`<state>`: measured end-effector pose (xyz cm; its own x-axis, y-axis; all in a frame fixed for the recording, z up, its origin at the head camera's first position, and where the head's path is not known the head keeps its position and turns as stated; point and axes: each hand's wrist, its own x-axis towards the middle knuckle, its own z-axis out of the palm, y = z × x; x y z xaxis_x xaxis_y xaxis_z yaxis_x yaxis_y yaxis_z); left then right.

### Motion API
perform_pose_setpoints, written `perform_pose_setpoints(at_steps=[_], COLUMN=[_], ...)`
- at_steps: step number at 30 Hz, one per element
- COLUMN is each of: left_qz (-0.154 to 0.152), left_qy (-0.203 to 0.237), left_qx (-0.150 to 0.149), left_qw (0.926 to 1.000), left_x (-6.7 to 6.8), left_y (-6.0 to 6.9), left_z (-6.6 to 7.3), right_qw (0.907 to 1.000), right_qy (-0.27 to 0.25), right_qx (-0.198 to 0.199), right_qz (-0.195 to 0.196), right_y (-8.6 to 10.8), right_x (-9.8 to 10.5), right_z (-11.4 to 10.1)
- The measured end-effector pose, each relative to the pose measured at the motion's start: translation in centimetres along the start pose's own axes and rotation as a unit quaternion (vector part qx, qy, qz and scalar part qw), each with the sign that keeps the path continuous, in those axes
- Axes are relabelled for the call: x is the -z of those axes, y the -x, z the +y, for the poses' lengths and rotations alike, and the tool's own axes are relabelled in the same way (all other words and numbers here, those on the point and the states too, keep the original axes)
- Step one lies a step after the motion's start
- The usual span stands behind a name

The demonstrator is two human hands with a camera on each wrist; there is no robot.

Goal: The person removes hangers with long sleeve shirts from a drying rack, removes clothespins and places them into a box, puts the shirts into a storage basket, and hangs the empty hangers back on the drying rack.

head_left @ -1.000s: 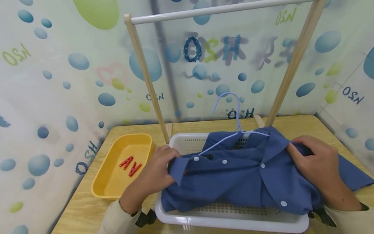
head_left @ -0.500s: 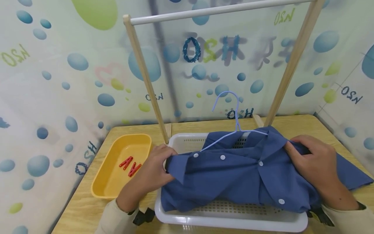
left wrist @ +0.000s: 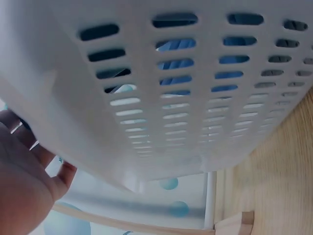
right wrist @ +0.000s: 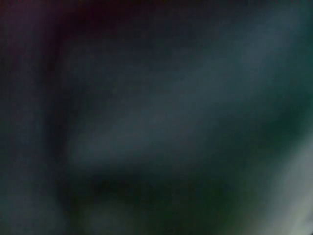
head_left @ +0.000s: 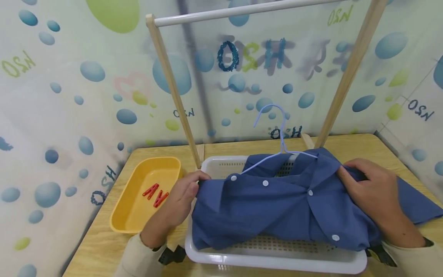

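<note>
A blue button-up shirt (head_left: 256,207) lies across a white perforated basket (head_left: 277,263). Part of a light blue hanger (head_left: 282,136) is inside its collar, hook pointing up. At the shirt's left edge, my left hand (head_left: 177,202) touches the fabric with fingers extended and thumb lifted away. The left wrist view has the left hand (left wrist: 24,176) beside the basket's wall (left wrist: 146,103), thumb apart from the fingers. My right hand (head_left: 375,196) grips the shirt on the right, thumb on top; its fingers are hidden in the cloth. The right wrist view is dark and blurred.
A yellow tray (head_left: 126,207) with red clothespins (head_left: 160,199) stands left of the basket. Behind the basket rises a wooden rack (head_left: 173,82) with a white crossbar (head_left: 242,10). A shirt sleeve (head_left: 417,202) spreads onto the table at right.
My left thumb has come off the shirt's left edge, and the folded flap there now lies flatter. The right hand keeps its grip in about the same place.
</note>
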<state>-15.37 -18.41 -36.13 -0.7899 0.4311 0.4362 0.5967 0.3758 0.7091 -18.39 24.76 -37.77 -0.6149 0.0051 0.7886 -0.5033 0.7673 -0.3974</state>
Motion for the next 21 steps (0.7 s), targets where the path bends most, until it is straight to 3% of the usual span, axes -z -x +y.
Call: perform_pose_setpoints(at_steps=[5,15,21], left_qz=[0.033,0.083,0.089], left_qy=[-0.04,-0.091,-0.098], left_qx=[0.038,0.06,0.066], left_qw=[0.9979,0.9905,0.989], left_x=[-0.19,-0.09,-0.06], left_y=[-0.11,-0.35,-0.29], left_z=[0.0,0.17,0.21], right_qw=[0.9999,0.9999,0.9998], right_qy=[-0.001,0.008,0.013], right_qx=[-0.009,-0.014,-0.014], right_qz=[-0.007,-0.001,0.0], right_y=[0.02,-0.16,-0.04], right_x=[0.07,0.21,0.31], right_z=[-0.07,-0.13,-0.17])
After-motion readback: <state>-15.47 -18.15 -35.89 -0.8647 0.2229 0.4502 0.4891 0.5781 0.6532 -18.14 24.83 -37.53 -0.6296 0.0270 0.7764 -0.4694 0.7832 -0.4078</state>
